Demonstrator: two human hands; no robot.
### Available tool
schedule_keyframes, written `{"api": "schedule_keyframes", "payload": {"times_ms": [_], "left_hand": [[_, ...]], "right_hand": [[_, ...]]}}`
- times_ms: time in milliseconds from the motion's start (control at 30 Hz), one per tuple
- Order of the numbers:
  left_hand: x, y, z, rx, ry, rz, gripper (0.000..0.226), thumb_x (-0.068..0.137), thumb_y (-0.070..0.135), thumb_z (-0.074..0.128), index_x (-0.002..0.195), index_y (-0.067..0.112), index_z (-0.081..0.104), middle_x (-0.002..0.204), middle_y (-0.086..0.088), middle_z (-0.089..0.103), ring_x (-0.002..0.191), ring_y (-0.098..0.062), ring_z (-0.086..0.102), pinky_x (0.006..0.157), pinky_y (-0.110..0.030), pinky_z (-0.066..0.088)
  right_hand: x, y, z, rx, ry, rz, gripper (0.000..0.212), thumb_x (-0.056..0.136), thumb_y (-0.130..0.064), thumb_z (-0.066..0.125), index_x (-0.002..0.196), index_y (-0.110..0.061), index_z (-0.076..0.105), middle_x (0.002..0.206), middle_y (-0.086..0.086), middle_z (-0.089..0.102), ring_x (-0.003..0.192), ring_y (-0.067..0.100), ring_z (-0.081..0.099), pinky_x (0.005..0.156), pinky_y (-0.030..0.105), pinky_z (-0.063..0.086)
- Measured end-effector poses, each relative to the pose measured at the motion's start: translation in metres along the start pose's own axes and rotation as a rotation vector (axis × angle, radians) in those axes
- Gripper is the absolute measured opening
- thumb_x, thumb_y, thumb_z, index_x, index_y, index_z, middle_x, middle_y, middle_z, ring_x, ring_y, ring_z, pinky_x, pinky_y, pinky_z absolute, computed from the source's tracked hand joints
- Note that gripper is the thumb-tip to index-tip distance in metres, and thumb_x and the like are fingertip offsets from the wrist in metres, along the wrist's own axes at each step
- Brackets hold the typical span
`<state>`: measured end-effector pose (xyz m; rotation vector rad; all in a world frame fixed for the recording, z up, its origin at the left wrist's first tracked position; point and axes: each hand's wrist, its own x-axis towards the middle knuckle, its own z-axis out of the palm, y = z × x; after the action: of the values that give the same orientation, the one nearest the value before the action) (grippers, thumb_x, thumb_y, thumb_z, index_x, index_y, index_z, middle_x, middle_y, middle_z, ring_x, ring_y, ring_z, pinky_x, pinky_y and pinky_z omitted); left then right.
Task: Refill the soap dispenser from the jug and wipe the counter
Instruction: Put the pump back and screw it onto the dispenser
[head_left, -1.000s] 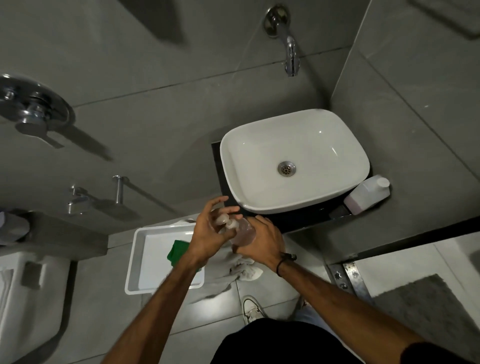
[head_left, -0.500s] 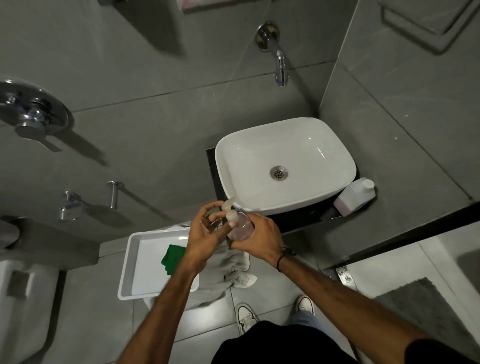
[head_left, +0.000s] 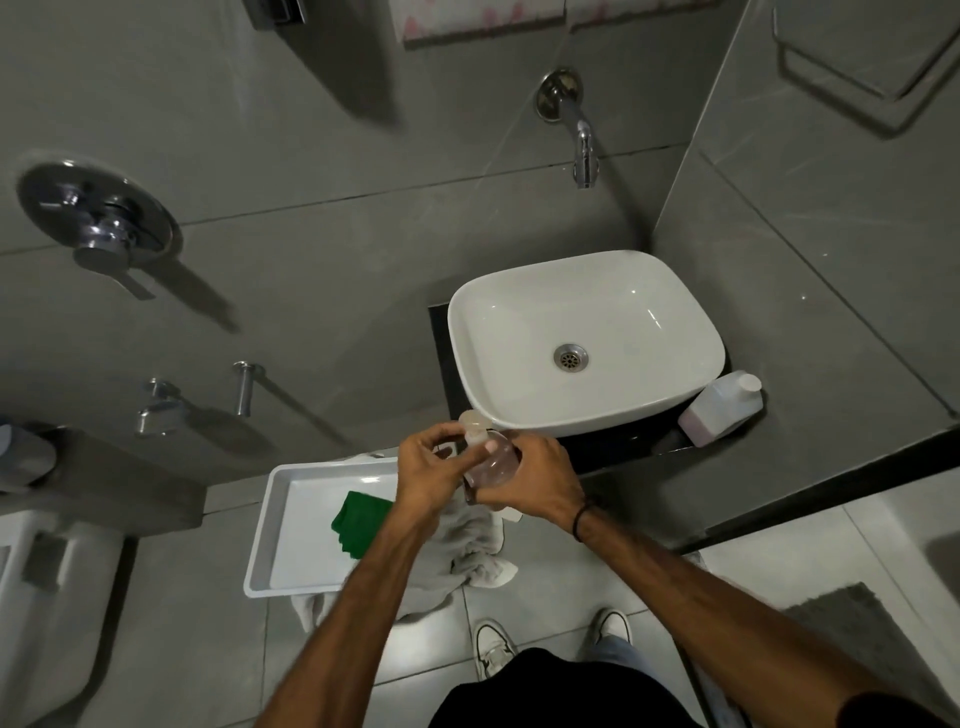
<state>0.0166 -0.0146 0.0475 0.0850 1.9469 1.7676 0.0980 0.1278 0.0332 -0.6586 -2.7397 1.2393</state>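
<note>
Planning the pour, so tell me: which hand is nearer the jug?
Right. The right hand holds the dispenser on the jug's side; the left hand is farther.

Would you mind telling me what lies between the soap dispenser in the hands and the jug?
In the head view, the white sink's front edge and dark counter lie between dispenser and jug.

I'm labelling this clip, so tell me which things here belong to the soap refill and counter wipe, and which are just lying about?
Part of the job:
- soap dispenser, held in the left hand and right hand
- jug beside the sink
- green cloth in the white tray
- counter

Just lying about:
- grey towel
- wall tap
- floor mat
</note>
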Motion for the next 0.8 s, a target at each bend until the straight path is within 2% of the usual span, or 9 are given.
{"api": "schedule_keyframes", "payload": {"times_ms": [100, 200, 300, 367, 433, 500, 633, 733, 800], "left_hand": [[0.003, 0.007, -0.020, -0.036, -0.315, -0.029, 0.038, 0.074, 0.029, 0.092, 0.110, 0.021, 0.081, 0.114, -0.001, 0.080, 0.100, -0.016, 0.078, 0.077, -0.021, 0.060], [0.005, 0.009, -0.024, -0.012, -0.406, -0.037, 0.039, 0.082, 0.029, 0.086, 0.120, 0.023, 0.078, 0.133, 0.004, 0.070, 0.116, -0.018, 0.073, 0.084, -0.021, 0.059], [-0.003, 0.005, -0.011, 0.000, -0.190, 0.037, 0.045, 0.070, 0.036, 0.092, 0.111, 0.025, 0.078, 0.121, 0.000, 0.073, 0.109, -0.014, 0.074, 0.078, -0.020, 0.060], [-0.007, 0.001, -0.002, -0.029, -0.019, 0.084, 0.038, 0.065, 0.031, 0.097, 0.095, 0.020, 0.077, 0.098, 0.000, 0.079, 0.088, -0.009, 0.077, 0.068, -0.017, 0.060], [-0.007, -0.001, 0.005, -0.058, 0.061, 0.098, 0.030, 0.063, 0.025, 0.099, 0.078, 0.021, 0.074, 0.079, 0.001, 0.078, 0.072, -0.009, 0.076, 0.063, -0.016, 0.059], [-0.006, 0.000, 0.006, -0.090, 0.081, 0.081, 0.030, 0.058, 0.026, 0.101, 0.068, 0.022, 0.073, 0.071, 0.001, 0.076, 0.066, -0.011, 0.075, 0.062, -0.016, 0.059], [-0.002, 0.002, 0.001, -0.111, 0.054, 0.059, 0.046, 0.039, 0.045, 0.104, 0.058, 0.023, 0.068, 0.062, 0.000, 0.069, 0.061, -0.013, 0.070, 0.061, -0.021, 0.059], [0.002, 0.000, 0.002, -0.112, 0.082, 0.059, 0.043, 0.045, 0.037, 0.104, 0.053, 0.024, 0.063, 0.056, 0.005, 0.064, 0.059, -0.014, 0.066, 0.060, -0.025, 0.058], [0.004, -0.002, 0.004, -0.124, 0.130, 0.052, 0.043, 0.047, 0.036, 0.103, 0.055, 0.023, 0.063, 0.056, 0.004, 0.063, 0.059, -0.016, 0.066, 0.061, -0.027, 0.059]], "right_hand": [[0.001, 0.002, -0.005, -0.014, -0.086, -0.018, 0.076, 0.048, -0.059, 0.085, 0.115, -0.029, 0.068, 0.102, -0.010, 0.072, 0.094, 0.008, 0.067, 0.082, 0.035, 0.060], [-0.002, -0.002, -0.005, -0.002, -0.061, -0.037, 0.076, 0.049, -0.061, 0.084, 0.116, -0.029, 0.069, 0.105, -0.010, 0.073, 0.097, 0.009, 0.068, 0.083, 0.033, 0.060], [-0.004, -0.008, -0.002, -0.009, -0.015, -0.039, 0.070, 0.046, -0.063, 0.080, 0.108, -0.031, 0.070, 0.091, -0.014, 0.074, 0.084, 0.002, 0.068, 0.071, 0.024, 0.057], [-0.006, -0.012, -0.001, -0.024, 0.013, -0.023, 0.062, 0.045, -0.063, 0.078, 0.098, -0.032, 0.070, 0.083, -0.016, 0.071, 0.077, 0.000, 0.065, 0.065, 0.020, 0.052], [-0.006, -0.013, 0.000, -0.042, 0.023, -0.018, 0.062, 0.046, -0.064, 0.078, 0.099, -0.034, 0.070, 0.087, -0.016, 0.073, 0.079, 0.001, 0.065, 0.069, 0.020, 0.054], [-0.006, -0.013, 0.000, -0.050, 0.021, -0.019, 0.064, 0.045, -0.065, 0.078, 0.102, -0.037, 0.070, 0.089, -0.017, 0.073, 0.080, 0.000, 0.066, 0.071, 0.020, 0.056], [-0.008, -0.014, 0.000, -0.067, 0.007, 0.000, 0.062, 0.043, -0.067, 0.078, 0.096, -0.037, 0.068, 0.083, -0.018, 0.070, 0.076, -0.001, 0.063, 0.065, 0.017, 0.051], [-0.010, -0.018, 0.001, -0.078, 0.034, -0.002, 0.054, 0.043, -0.068, 0.076, 0.087, -0.041, 0.061, 0.077, -0.021, 0.064, 0.069, -0.005, 0.057, 0.060, 0.010, 0.042], [-0.009, -0.020, 0.001, -0.089, 0.047, -0.013, 0.054, 0.044, -0.068, 0.076, 0.088, -0.039, 0.063, 0.079, -0.020, 0.065, 0.070, -0.003, 0.059, 0.061, 0.013, 0.046]]}}
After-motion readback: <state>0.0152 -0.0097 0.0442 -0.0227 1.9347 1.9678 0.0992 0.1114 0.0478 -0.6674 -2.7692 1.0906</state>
